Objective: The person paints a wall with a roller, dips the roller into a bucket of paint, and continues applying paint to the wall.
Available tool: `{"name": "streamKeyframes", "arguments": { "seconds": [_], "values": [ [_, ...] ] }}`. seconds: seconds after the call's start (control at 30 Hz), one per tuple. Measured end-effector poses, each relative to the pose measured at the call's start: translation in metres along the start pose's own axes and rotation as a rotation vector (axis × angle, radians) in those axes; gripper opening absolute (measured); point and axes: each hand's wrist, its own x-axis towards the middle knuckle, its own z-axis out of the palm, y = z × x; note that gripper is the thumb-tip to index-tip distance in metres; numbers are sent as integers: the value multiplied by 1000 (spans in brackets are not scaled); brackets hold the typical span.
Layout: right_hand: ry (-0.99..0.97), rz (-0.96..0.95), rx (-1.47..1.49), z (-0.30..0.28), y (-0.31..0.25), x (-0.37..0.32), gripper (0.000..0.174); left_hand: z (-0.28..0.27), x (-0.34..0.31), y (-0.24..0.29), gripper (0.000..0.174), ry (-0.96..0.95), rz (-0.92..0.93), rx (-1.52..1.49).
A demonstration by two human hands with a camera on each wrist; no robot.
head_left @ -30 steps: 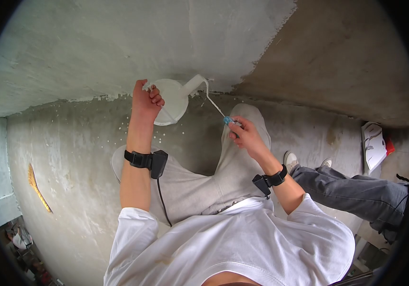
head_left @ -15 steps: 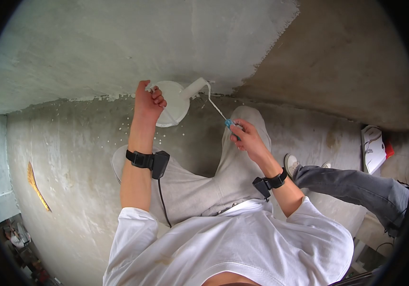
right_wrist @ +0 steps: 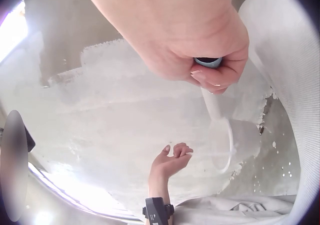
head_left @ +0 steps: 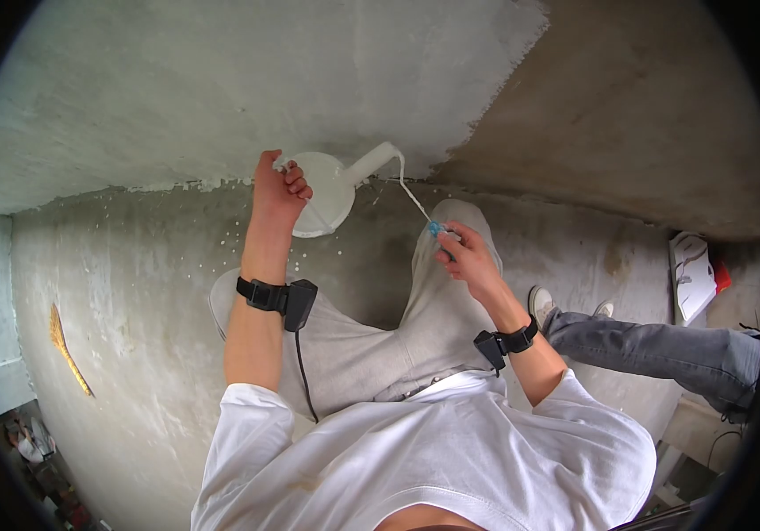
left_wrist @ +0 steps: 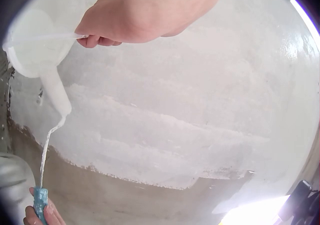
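My left hand [head_left: 283,196] is curled round the pale handle [left_wrist: 50,37] of a white bucket [head_left: 318,164]. The bucket's mouth shows as a round white opening at the foot of the wall. A paint roller [head_left: 371,165], coated white, lies across the bucket's rim with its inner end over the mouth. Its bent, white-spattered rod runs down to a blue grip [left_wrist: 41,200]. Round that grip curl the fingers of my right hand [head_left: 473,261], near my bent knee. In the right wrist view, the fingers hide most of the grip.
The wall [head_left: 247,80] is whitish up to a ragged edge, then brown bare plaster [head_left: 619,115]. White drops dot the floor near the bucket. A straw hand broom [head_left: 66,345] lies at left. Another person's legs [head_left: 654,345] and a white board [head_left: 691,276] are at right.
The roller and my right hand have shifted slightly to the right, drawing the roller further outward over the bucket's rim. My left hand stays nearly still. The other person's legs have moved.
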Motion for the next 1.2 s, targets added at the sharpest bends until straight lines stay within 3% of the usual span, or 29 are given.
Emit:
{"name": "streamKeyframes", "arguments": {
  "seconds": [0.43,0.73,1.0,1.2],
  "values": [
    [-62,-9,-15,9,-6,6,15,3,-2,-3,26,5,10,8],
    [33,-72,-140,0,0,0,14,4,-1,-4,27,-3,15,-21],
    [59,144,-21,27,-58,-29,14,23,-15,-5,25,98,-25,16],
    [15,257,201,33,-86,-47,16,15,-9,0,26,57,-46,73]
  ]
}}
